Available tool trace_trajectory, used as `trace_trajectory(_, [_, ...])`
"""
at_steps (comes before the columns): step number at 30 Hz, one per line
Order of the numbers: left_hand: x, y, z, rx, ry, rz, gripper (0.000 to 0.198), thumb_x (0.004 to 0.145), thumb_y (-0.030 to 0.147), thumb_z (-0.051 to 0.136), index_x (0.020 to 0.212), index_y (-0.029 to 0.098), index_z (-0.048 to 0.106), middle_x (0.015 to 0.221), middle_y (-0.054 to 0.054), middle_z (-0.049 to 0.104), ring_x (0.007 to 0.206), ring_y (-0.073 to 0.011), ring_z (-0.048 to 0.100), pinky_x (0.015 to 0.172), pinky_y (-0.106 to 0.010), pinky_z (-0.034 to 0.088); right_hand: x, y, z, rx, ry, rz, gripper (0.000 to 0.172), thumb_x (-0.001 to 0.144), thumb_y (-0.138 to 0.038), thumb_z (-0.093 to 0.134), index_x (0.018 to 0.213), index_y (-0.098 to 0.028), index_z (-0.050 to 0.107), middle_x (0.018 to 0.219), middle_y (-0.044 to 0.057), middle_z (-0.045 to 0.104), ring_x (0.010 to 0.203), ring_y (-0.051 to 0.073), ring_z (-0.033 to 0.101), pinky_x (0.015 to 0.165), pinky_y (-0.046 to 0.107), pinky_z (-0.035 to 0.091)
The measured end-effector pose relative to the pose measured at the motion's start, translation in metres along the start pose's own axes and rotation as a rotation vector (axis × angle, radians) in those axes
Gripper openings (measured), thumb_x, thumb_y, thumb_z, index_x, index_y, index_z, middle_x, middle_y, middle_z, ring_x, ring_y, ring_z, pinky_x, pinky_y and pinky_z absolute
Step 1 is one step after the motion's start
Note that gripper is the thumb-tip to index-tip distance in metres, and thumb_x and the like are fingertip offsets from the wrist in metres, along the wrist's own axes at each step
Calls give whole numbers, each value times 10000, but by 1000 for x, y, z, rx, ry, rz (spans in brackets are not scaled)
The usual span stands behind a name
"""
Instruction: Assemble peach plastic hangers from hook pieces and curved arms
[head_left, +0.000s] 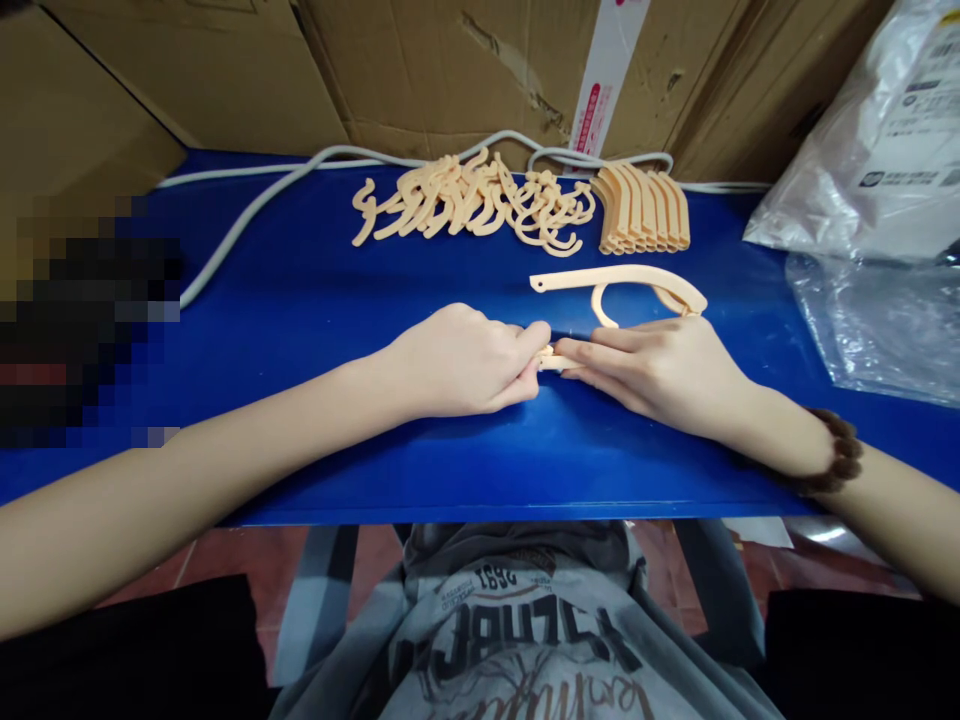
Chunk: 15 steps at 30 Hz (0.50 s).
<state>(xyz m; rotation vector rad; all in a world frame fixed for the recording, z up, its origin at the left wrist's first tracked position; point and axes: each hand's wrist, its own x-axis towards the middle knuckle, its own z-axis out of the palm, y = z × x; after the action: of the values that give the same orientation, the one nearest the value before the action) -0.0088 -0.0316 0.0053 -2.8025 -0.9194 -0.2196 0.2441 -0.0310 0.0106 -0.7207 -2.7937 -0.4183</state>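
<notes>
Glossy blue tabletop [315,290]; left hand [461,362], right hand [660,370]: fingers of both pinched tight on small peach plastic piece [551,362].

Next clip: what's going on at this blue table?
A person seated at the blue table pinches a small peach plastic piece between the fingertips of the left hand and right hand, low over the tabletop. Just beyond the right hand lies a long curved part with a hook. Further back sit a loose pile of hook pieces and a neat stack of curved arms, with a white cable behind them.
</notes>
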Motion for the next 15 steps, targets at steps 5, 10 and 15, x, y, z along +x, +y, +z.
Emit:
trace_trajectory(5, [0, 0, -3, -30, 7, -44, 212, 953, 225, 406, 952, 174, 612, 669, -22, 700, 531, -187, 648, 477, -279, 204, 0, 2, -1, -4, -12, 52, 400, 1140, -398, 449, 1342, -236, 753, 824, 16, 773, 688, 125, 692, 593, 286, 348])
trace_trajectory(10, [1, 2, -6, 27, 12, -144, 271, 970, 256, 386, 987, 165, 640, 682, -43, 712, 532, -207, 655, 469, -286, 177, 0, 5, -2, -14, 22, 92, 450, 1145, -452, 411, 1323, -238, 765, 826, 6, 786, 657, 130, 686, 586, 286, 352])
trace_trajectory(15, [3, 4, -9, 66, -4, -232, 328, 1009, 294, 360, 991, 160, 660, 647, -53, 696, 533, -211, 658, 473, -283, 168, 0, 7, -4, 1, 30, 119, 421, 1137, -429, 436, 1322, -240, 764, 929, 23, 818, 683, 128, 688, 601, 272, 375])
